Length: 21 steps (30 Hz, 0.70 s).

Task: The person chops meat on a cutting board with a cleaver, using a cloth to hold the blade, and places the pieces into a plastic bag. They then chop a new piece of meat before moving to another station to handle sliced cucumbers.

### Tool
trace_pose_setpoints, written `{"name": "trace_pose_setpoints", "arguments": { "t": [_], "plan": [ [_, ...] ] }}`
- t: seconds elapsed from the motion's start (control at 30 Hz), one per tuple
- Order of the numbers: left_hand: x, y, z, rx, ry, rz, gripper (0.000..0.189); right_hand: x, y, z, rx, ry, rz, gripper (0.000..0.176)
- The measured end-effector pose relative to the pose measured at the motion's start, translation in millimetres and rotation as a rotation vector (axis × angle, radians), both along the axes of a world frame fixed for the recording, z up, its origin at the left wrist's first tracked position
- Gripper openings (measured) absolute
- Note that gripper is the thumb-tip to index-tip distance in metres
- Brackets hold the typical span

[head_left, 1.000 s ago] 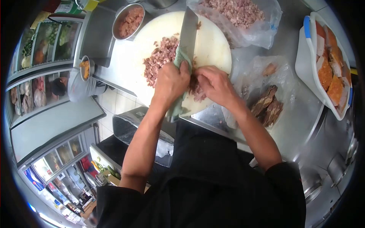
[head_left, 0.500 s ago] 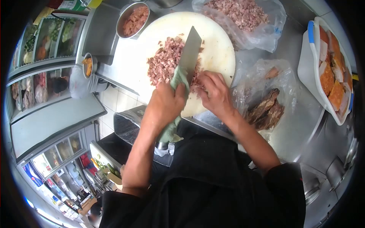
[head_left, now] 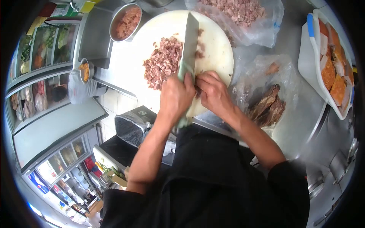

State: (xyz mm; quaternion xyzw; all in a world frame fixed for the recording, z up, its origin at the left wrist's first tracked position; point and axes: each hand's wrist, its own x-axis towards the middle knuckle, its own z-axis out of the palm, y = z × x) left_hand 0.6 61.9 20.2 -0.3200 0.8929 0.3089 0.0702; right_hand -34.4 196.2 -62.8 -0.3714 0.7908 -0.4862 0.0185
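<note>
My left hand (head_left: 176, 95) is closed round the handle end of a cleaver (head_left: 189, 45), with a green cloth (head_left: 185, 122) wrapped there. The blade stands nearly on edge on a round white chopping board (head_left: 216, 41). Fingers bunched, my right hand (head_left: 215, 91) presses close to the blade's right side on a dark bit of meat (head_left: 197, 92), mostly hidden by the fingers. A heap of diced meat (head_left: 163, 62) lies left of the blade. A few darker scraps (head_left: 199, 47) sit to its right.
A metal bowl of meat (head_left: 126, 22) stands at the upper left. A plastic bag of diced meat (head_left: 237, 11) lies behind the board. On the right are a bag with dark meat chunks (head_left: 270, 104) and a white tub (head_left: 310, 64) of orange-brown pieces. A lined bin (head_left: 133, 123) stands below left.
The cleaver has turned more upright and edge-on, and my left hand has moved slightly right and up. My right hand has drawn in against the blade. Diced meat now lies mainly left of the blade.
</note>
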Motion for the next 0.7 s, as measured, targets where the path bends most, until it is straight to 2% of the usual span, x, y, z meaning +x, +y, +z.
{"name": "trace_pose_setpoints", "arguments": {
  "t": [0.07,0.13,0.2,0.23,0.37,0.53,0.6,0.7],
  "plan": [
    [-18.4,-9.3,-2.3,-0.018,0.040,-0.018,0.044,-2.7,3.2,3.9,0.018,0.026,0.007,0.025],
    [-24.7,-16.1,9.1,-0.042,0.079,-0.044,0.048,-5.1,6.8,10.8,-0.069,-0.132,-0.032,0.026],
    [-8.3,-18.2,29.8,0.064,-0.090,-0.043,0.050,-13.4,16.2,10.1,-0.052,-0.085,0.009,0.027],
    [2.7,-14.6,39.0,0.039,-0.149,-0.055,0.051,-15.5,18.8,9.1,-0.031,-0.049,0.051,0.027],
    [50.6,-0.7,57.0,0.063,-0.214,-0.032,0.047,-15.1,16.0,4.9,0.002,0.019,0.095,0.026],
    [71.7,17.7,35.1,0.044,-0.166,-0.008,0.042,1.4,1.8,2.1,-0.026,0.029,-0.053,0.022],
    [67.0,25.0,14.1,-0.028,0.020,-0.017,0.040,-0.7,1.0,-0.1,-0.035,0.036,-0.051,0.021],
    [18.0,8.5,8.8,0.094,-0.010,0.022,0.039,-1.2,2.6,-0.1,-0.026,0.033,-0.022,0.020]
  ]
}}
